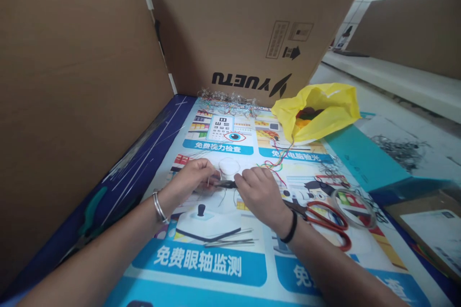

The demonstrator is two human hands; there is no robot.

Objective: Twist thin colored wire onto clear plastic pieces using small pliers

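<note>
My left hand (pixel 197 175) pinches a thin piece of wire (pixel 209 180) between thumb and fingers, over the middle of the printed mat. From the right, my right hand (pixel 257 189) is wrapped round dark-jawed pliers (pixel 226 184); their handles are mostly hidden in the fist. The jaws point left and meet the wire at my left fingertips; whether they are clamped on it I cannot tell. Just beyond the jaws shows a thin wire loop (pixel 229 167). Red-handled scissors (pixel 326 216) lie beside my right wrist, their blades partly behind it.
Cut wires (pixel 230 240) lie nearer me. A yellow bag (pixel 320 110) stands at back right, with coloured threads (pixel 281 153) trailing out. A clear tape roll (pixel 355 208) sits right, teal-handled pliers (pixel 91 213) left. Cardboard walls (pixel 245 24) enclose the back and left.
</note>
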